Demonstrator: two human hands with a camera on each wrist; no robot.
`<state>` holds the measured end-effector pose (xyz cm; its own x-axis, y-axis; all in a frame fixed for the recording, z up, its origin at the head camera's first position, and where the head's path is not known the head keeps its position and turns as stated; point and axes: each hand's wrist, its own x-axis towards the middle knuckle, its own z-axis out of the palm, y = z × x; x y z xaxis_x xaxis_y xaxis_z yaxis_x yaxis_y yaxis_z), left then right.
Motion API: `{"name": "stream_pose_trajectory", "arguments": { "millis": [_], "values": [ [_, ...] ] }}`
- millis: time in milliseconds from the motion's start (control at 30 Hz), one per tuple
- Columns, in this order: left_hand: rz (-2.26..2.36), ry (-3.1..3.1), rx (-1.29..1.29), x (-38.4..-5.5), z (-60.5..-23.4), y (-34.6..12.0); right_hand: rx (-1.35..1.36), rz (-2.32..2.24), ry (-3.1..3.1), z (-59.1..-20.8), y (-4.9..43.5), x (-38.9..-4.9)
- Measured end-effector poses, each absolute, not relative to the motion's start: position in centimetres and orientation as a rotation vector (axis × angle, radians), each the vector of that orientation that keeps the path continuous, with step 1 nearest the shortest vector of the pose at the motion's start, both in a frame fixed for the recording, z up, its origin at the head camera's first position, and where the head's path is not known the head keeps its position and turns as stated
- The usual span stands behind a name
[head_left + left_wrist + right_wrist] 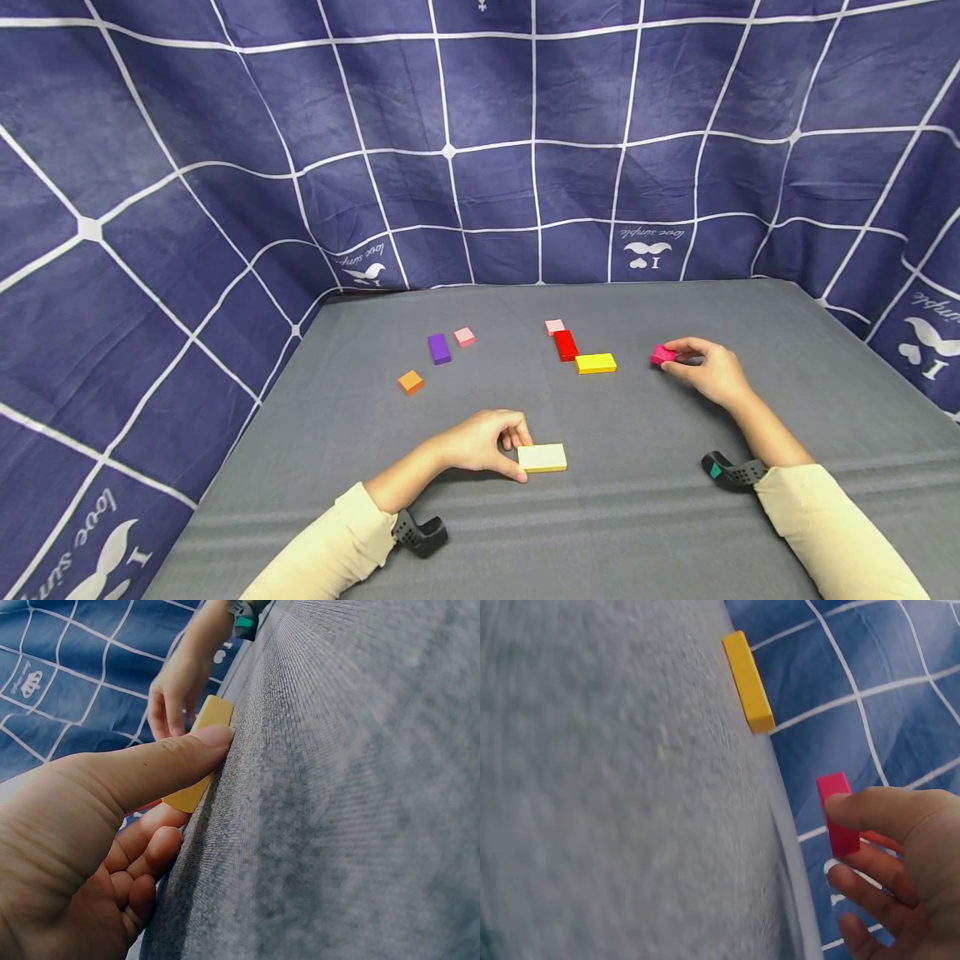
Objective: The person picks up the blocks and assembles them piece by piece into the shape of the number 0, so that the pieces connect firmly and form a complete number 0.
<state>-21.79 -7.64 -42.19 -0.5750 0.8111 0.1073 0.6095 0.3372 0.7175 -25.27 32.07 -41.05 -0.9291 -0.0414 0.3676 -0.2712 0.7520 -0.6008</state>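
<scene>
My left hand pinches the left end of a pale yellow block that lies flat on the grey table near the front. In the left wrist view, the thumb is on one side of that block and a finger on the other; the remaining fingers curl loosely below. Over on the right, my right hand holds a small pink block between thumb and fingers. The right wrist view shows this pink block apart from the table surface, with the lower fingers spread under it.
A yellow block lies left of the right hand, near a red block and a light pink one. Farther left are a purple block, another pink block and an orange block. A blue checked curtain hangs behind the table.
</scene>
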Motion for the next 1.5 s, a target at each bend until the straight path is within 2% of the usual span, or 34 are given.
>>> {"name": "stream_pose_trajectory", "arguments": {
  "millis": [500, 1500],
  "values": [
    [1.062, 2.334, 1.278, -21.7, -42.0, -7.7, 0.418, 1.025, -2.599, -39.3, 28.5, -24.6],
    [1.068, 2.321, 1.286, -21.8, -42.1, -7.8, 0.786, 1.066, -2.769, -38.3, 22.7, -21.9]
  ]
}}
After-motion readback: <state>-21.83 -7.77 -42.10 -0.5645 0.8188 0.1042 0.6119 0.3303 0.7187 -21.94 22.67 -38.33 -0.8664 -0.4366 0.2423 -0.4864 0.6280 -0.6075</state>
